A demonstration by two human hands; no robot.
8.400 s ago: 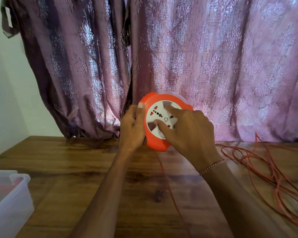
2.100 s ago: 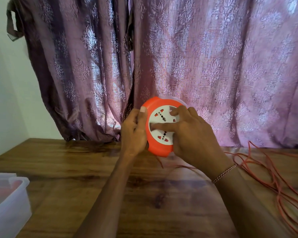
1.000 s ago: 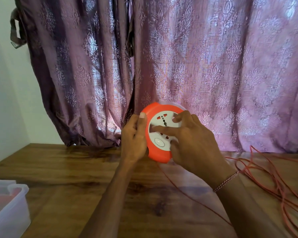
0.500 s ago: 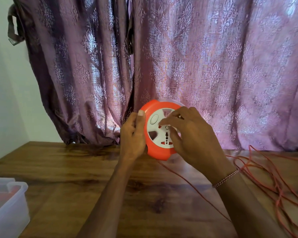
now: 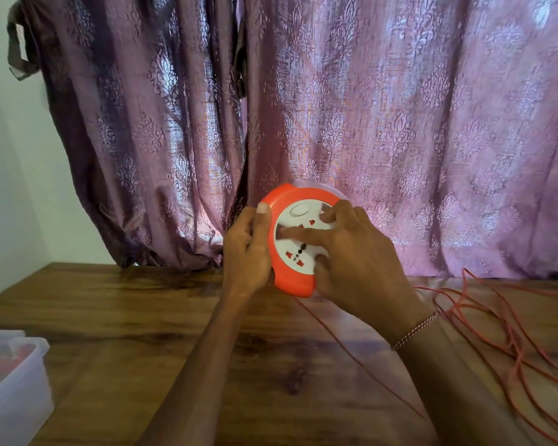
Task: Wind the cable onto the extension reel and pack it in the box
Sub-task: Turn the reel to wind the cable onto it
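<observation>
Home room: curtain (image 5: 335, 123), wooden table (image 5: 142, 333)

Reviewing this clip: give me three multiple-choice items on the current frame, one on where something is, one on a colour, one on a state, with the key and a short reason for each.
1. Where is the clear plastic box?
A. At the table's near left edge
B. Under the reel
C. Against the curtain on the right

2. What colour is the reel's outer housing?
A. Blue
B. Orange-red
C. Black

3. What state is the cable in?
A. Fully wound on the reel
B. Packed in the box
C. Much of it lying loose on the table

Key: 1 A, the box sits at the lower left corner of the view. 2 B, an orange-red rim surrounds the white socket face. 3 C, loops sprawl to the right while the left hand grips the reel and the right hand works its face.
</observation>
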